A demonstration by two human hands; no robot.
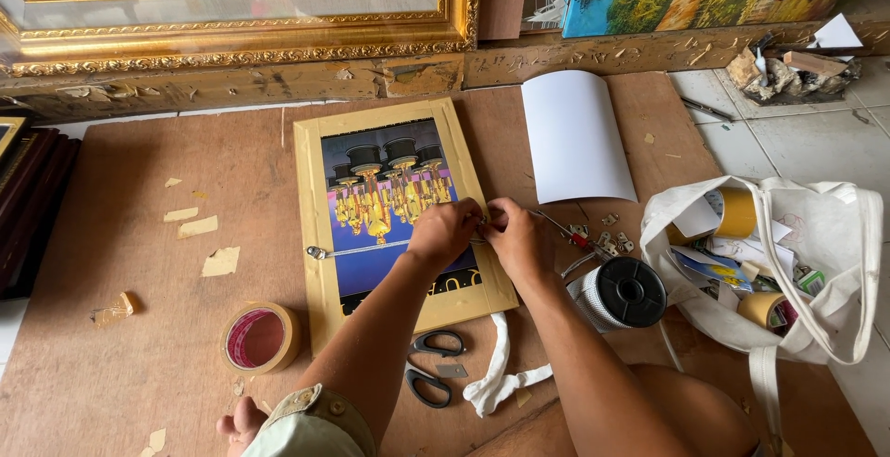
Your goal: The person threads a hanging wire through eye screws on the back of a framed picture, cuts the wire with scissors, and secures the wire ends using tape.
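A small picture frame (315,225) with pale gold edges lies flat on the brown board (139,188), holding a purple and gold print. My left hand (443,231) and my right hand (517,237) meet at the frame's right edge, fingertips pinched together on something small that I cannot make out. A thin wire (362,248) runs across the print from a metal ring at the left edge toward my hands. A red-handled screwdriver (567,234) lies just right of my right hand.
Black scissors (431,364), a white cloth strip (496,364), a tape roll (260,337), a spool of white cord (619,294), small metal hangers (612,239), a curled white sheet (575,133), an open cloth bag (797,262) with tape rolls. Large framed paintings (241,12) lean behind.
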